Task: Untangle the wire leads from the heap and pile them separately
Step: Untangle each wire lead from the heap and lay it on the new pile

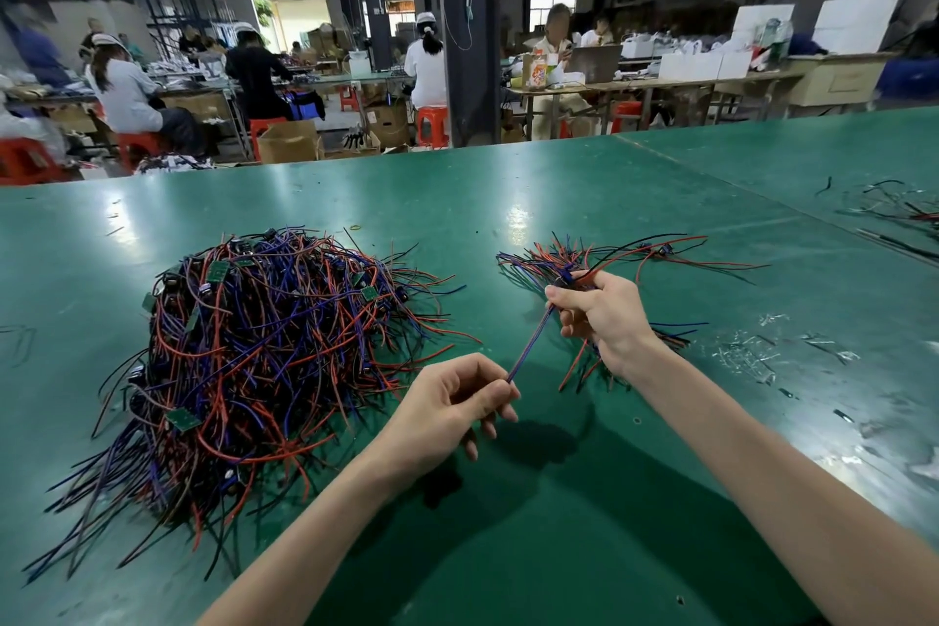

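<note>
**One lead being held taut between two hands, right of the heap**

The left hand (447, 402) is pinching the near end of a single purple-and-red lead (528, 351) between thumb and fingertips, its grip narrow and closed on the wire. The right hand (604, 315) is curling its fingers round the lead's far end, seemingly with other strands in the same grip. The lead is running straight between them, its long axis slanting from the left hand up and away, farther from the heap (264, 346).

The heap is lying on the green counter (508, 549) to the left of both hands, the left hand being nearer it. The separated bunch (635, 254) is fanning out right of the heap, around the right hand. I cannot tell which strands are held and which are lying loose.

The lead looks free of the heap. The coming move is probably carrying it farther from the heap onto that bunch, the right hand being nearer.
</note>
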`<action>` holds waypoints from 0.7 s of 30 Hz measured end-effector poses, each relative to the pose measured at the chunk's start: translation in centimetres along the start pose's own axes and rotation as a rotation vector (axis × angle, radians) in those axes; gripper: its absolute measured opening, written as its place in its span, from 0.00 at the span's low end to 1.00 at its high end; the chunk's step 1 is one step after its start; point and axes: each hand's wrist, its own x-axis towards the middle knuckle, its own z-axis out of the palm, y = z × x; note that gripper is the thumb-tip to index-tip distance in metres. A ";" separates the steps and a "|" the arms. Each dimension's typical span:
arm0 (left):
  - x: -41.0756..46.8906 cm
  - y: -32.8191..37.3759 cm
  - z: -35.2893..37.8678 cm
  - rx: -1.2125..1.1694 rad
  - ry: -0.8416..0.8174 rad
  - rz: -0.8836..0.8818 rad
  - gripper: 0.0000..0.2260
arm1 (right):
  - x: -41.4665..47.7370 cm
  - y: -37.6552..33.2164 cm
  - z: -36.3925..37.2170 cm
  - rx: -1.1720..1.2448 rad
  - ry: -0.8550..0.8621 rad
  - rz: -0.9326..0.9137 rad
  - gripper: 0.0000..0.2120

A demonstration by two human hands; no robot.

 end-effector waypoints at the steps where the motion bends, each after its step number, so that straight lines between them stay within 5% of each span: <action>1: 0.0 0.0 0.0 0.005 -0.019 -0.005 0.06 | 0.0 0.0 0.0 -0.009 -0.002 -0.002 0.08; 11: -0.1 0.1 -0.1 0.003 -0.094 -0.072 0.10 | 0.1 -0.1 0.0 -0.048 -0.001 -0.024 0.09; 21: 0.7 -1.2 -0.2 0.073 0.198 -0.231 0.15 | -0.7 -1.2 -0.1 0.153 -0.111 -0.006 0.09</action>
